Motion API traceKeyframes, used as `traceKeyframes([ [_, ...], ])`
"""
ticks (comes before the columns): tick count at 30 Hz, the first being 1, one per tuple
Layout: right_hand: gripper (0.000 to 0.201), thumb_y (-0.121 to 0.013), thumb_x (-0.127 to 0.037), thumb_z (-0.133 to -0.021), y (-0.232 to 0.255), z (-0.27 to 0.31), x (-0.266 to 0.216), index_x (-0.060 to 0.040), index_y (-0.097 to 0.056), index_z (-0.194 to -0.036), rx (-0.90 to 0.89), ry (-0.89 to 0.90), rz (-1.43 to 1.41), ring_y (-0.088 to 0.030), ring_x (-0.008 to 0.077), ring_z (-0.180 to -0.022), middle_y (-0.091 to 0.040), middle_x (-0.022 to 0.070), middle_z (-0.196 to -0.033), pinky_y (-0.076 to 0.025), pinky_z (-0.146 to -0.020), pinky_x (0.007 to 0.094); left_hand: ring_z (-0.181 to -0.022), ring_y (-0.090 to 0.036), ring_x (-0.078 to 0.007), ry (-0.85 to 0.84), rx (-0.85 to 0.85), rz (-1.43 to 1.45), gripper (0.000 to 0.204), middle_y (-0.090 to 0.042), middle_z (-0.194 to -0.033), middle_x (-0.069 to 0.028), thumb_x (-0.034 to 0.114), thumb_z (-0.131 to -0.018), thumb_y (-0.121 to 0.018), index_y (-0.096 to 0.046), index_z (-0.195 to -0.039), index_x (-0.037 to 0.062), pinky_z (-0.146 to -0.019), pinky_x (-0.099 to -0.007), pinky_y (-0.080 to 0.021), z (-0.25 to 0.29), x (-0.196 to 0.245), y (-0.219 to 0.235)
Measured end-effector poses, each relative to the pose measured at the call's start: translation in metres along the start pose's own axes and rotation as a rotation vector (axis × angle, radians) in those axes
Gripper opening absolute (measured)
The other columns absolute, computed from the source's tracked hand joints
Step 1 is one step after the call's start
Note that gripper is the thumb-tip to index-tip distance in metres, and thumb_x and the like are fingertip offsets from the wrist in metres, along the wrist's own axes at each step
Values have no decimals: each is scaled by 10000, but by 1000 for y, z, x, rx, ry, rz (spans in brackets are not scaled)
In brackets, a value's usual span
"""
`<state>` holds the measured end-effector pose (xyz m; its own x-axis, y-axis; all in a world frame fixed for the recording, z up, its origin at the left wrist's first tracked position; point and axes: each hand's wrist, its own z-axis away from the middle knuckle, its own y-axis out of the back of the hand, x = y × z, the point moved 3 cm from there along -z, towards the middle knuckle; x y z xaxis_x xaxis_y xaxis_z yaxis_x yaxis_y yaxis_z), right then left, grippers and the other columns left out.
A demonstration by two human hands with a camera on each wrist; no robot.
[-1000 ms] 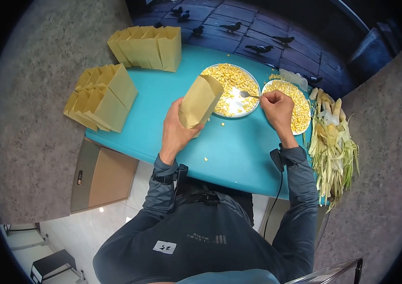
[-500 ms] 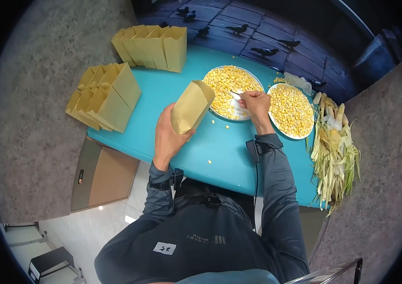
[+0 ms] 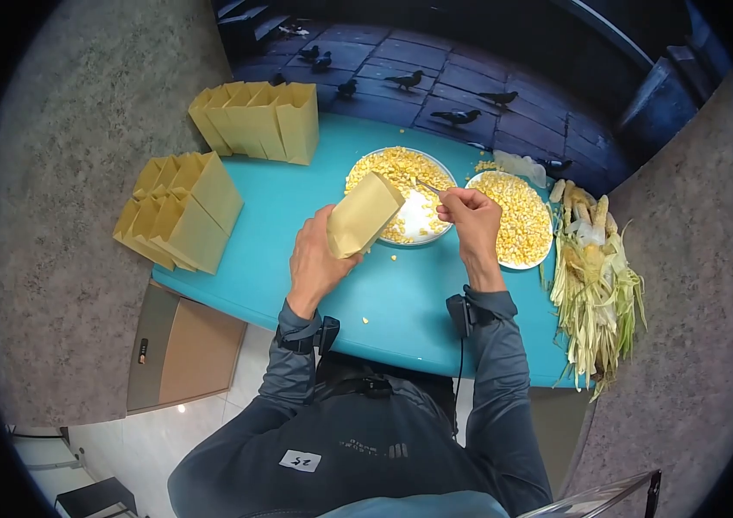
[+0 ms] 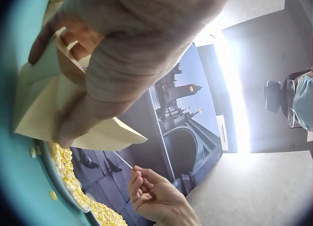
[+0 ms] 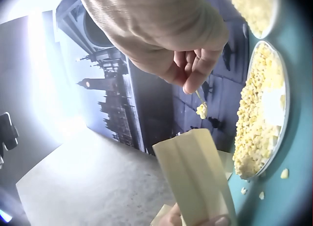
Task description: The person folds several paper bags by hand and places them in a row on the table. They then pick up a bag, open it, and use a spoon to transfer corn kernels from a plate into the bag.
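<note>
My left hand [image 3: 316, 263] grips a tan paper bag [image 3: 364, 214] near its base, tilted toward the left plate of corn kernels [image 3: 401, 243]. In the left wrist view the thumb and fingers wrap the bag [image 4: 44, 103]. My right hand [image 3: 476, 226] pinches the handle of a small spoon [image 3: 427, 186] above that plate. The right wrist view shows kernels heaped on the spoon [image 5: 202, 110], above and beside the bag's top [image 5: 188, 142]. The bag's inside is hidden.
A second plate of kernels [image 3: 513, 220] stands to the right, beside corn cobs and husks [image 3: 595, 285]. Two groups of upright paper bags [image 3: 258, 121] stand on the left of the teal table [image 3: 297, 194]. Loose kernels [image 3: 365, 321] lie near the plate.
The right hand has moved left from the gap between the plates, and the spoon has risen with kernels on it. The left hand still grips the bag. The head view has shifted.
</note>
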<state>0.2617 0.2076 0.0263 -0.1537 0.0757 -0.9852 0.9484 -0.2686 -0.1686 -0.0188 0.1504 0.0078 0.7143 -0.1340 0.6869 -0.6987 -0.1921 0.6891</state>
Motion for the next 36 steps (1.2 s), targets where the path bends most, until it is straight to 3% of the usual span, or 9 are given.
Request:
traceKeyframes([
  [5,95,-792,-24,-938,-3,26,-20,40,-777,-1006,-45,198,162,-768,170,-737,-788,107,-875,-606,-659,287,-1246,-662,-391,-14,-12,31,926,-687,-1353,-185,155,-667,-1005,-554,-1469,53,-1053,-472,-546,-7,11,-12],
  [7,84,-779,-1,-916,-10,41,-34,7,-780,-999,-169,711,593,-763,216,-737,-777,116,-868,-582,-644,326,-1243,-667,-386,-28,-12,54,918,-691,-1350,-185,156,-666,-1006,-560,-1462,53,-1052,-469,-548,-7,12,-16],
  [9,108,-770,20,-893,-10,49,-35,-15,-774,-995,-145,750,646,-753,254,-743,-760,135,-877,-565,-641,357,-1224,-687,-384,-49,19,53,907,-710,-1323,-186,159,-667,-1011,-571,-1451,46,-1039,-462,-561,-7,13,-20],
  [11,84,-782,-1,-904,-7,59,-42,-5,-799,-987,-37,782,723,-746,180,-749,-771,101,-875,-583,-647,297,-1214,-694,-383,-58,32,71,899,-719,-1308,-187,163,-673,-1012,-573,-1448,44,-1035,-455,-566,-6,13,-23],
  [15,85,-768,-1,-911,6,77,-48,-10,-778,-994,130,691,594,-737,220,-710,-764,117,-871,-572,-632,331,-1179,-689,-414,-37,67,196,833,-715,-1265,-202,136,-716,-975,-570,-1438,43,-1000,-474,-574,-1,12,-20],
  [17,90,-766,-28,-932,23,81,-36,2,-781,-1016,277,522,501,-732,186,-712,-770,103,-874,-575,-639,311,-1182,-697,-397,-28,89,206,824,-718,-1267,-201,144,-723,-978,-571,-1432,40,-1006,-461,-575,3,9,-19],
  [27,188,-748,-75,-999,49,99,21,61,-786,-1122,219,173,420,-738,125,-769,-793,99,-881,-574,-710,265,-1277,-658,-275,103,140,657,800,-645,-1382,-155,57,-806,-950,-496,-1462,3,-1065,-414,-578,33,-17,-15],
  [34,184,-763,-77,-1003,51,103,32,63,-785,-1120,211,140,352,-749,119,-781,-799,96,-876,-581,-731,251,-1318,-635,-259,194,184,739,740,-639,-1388,-152,31,-849,-923,-487,-1447,12,-1093,-426,-580,46,-17,0],
  [36,182,-769,-78,-1006,50,105,30,63,-785,-1120,214,137,320,-753,120,-790,-800,99,-880,-582,-737,250,-1247,-677,-240,163,214,719,775,-684,-1331,-165,68,-852,-932,-477,-1476,-4,-1043,-378,-589,48,-21,-1],
])
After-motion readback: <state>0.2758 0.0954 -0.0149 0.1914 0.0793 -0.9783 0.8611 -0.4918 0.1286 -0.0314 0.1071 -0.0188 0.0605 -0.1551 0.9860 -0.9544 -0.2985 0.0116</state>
